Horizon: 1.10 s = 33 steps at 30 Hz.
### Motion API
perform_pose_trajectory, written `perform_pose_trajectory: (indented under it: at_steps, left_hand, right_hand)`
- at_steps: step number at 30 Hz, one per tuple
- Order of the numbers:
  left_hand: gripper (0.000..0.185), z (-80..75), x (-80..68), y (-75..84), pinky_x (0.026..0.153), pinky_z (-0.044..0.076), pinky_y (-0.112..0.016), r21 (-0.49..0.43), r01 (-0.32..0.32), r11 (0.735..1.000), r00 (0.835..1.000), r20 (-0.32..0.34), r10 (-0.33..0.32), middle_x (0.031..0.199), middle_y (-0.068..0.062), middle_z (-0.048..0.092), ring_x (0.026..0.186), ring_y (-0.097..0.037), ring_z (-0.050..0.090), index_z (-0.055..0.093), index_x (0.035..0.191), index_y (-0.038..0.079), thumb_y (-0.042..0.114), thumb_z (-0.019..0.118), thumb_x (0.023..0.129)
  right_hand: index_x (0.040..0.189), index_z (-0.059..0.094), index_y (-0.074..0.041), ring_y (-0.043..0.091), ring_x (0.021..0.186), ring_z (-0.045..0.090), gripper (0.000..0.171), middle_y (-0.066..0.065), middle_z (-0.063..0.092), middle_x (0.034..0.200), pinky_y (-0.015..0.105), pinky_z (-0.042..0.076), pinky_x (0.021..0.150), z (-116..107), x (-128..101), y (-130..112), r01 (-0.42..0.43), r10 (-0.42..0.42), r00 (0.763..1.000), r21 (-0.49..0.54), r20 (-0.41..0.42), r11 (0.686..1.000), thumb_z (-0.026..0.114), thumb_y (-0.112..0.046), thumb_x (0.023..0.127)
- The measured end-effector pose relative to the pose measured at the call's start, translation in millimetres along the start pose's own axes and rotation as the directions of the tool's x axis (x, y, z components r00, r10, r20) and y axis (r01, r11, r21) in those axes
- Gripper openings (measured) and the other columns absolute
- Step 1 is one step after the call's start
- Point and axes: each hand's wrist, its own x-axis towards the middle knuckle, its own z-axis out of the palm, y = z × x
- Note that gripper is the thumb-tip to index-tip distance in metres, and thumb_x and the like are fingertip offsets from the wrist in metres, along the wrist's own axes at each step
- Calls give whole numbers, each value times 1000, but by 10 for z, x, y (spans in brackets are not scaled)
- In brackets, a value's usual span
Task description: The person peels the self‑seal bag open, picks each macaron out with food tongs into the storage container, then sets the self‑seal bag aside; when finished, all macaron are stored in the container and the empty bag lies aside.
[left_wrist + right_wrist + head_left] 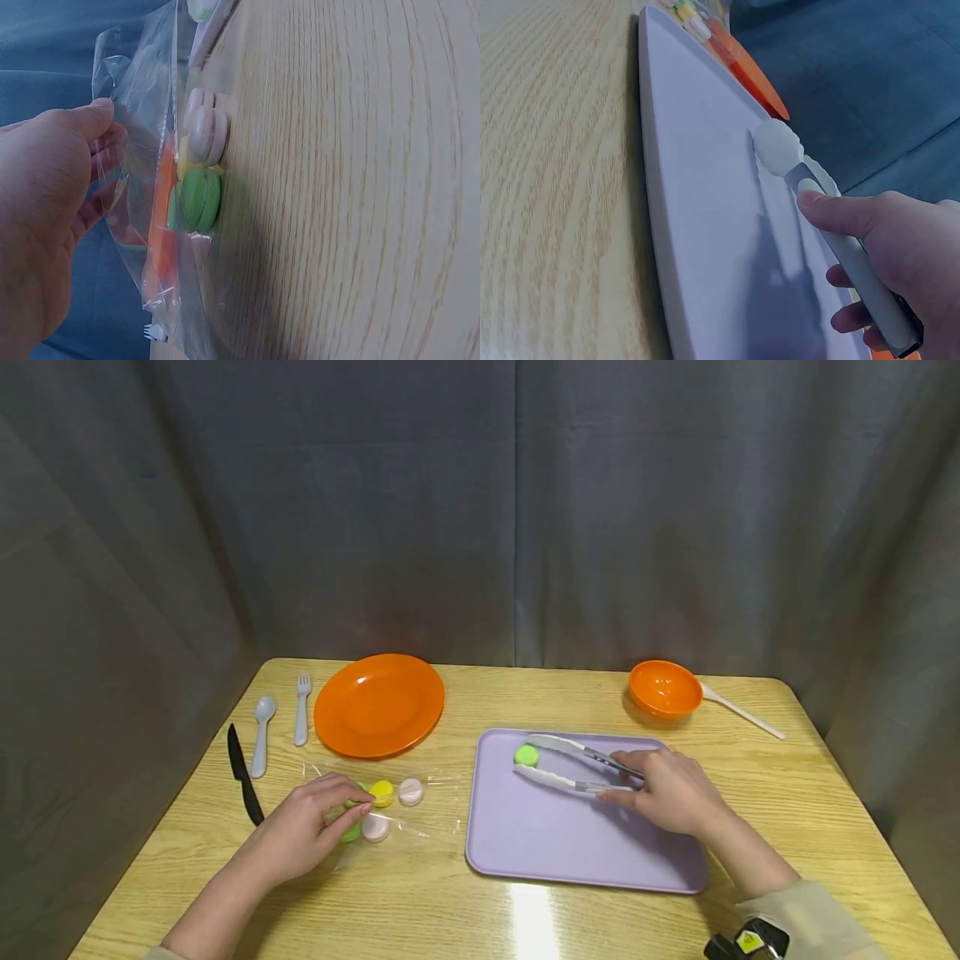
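Both hands are at work on the table [450, 893]. My right hand [671, 791] grips the tongs [573, 764] at their hinge end, thumb on top and fingers curled beneath; the arms stand apart, with a green macaron [527, 755] between their tips, lying on the purple tray [577, 852]. Whether the tips touch it, I cannot tell. My left hand [307, 827] pinches the edge of a clear bag [420, 810] just left of the tray. Inside the bag lie a yellow macaron [382, 792], two pink macarons [410, 792] and another green one, close together. Behind the bag sits an orange plate [378, 703], with fork [302, 718], spoon [262, 733] and black knife [243, 774] to its left. An orange bowl [664, 687] stands behind the tray.
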Motion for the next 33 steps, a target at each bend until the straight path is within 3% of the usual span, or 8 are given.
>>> perform_pose_trajectory:
  at_steps: [7,15,22,33]
  left_hand:
    - [16,-4,-5,0,81,60,-32,-2,-12,1000,1000,-1,12,107,13,73,98,-5,67,79,106,23,10,81,96]
    - [15,-10,9,-11,82,60,-32,5,-41,999,999,-16,41,106,10,74,98,-7,68,79,106,20,8,80,96]
    - [14,-14,0,-5,81,61,-33,6,-26,1000,1000,-16,26,108,13,73,99,-7,68,79,108,22,12,78,99]
    - [10,-14,-1,7,83,60,-34,28,-7,1000,1000,-19,8,108,17,71,99,-6,67,79,109,18,14,78,100]
  right_hand:
    - [121,78,-14,16,79,56,61,-5,72,95,37,46,62,-51,-14,-63,-18,18,1000,13,19,1000,88,-59,81]
    - [107,77,-20,5,62,46,46,-17,62,79,30,40,56,-95,-67,-360,88,-87,996,45,-18,995,88,-57,83]
    - [121,78,-14,2,69,54,56,-15,71,89,31,46,63,6,-102,-674,146,-147,989,46,21,988,85,-57,86]
    - [118,78,-12,2,64,51,54,-14,70,88,31,46,58,232,58,-1035,199,-202,978,48,58,979,81,-57,89]
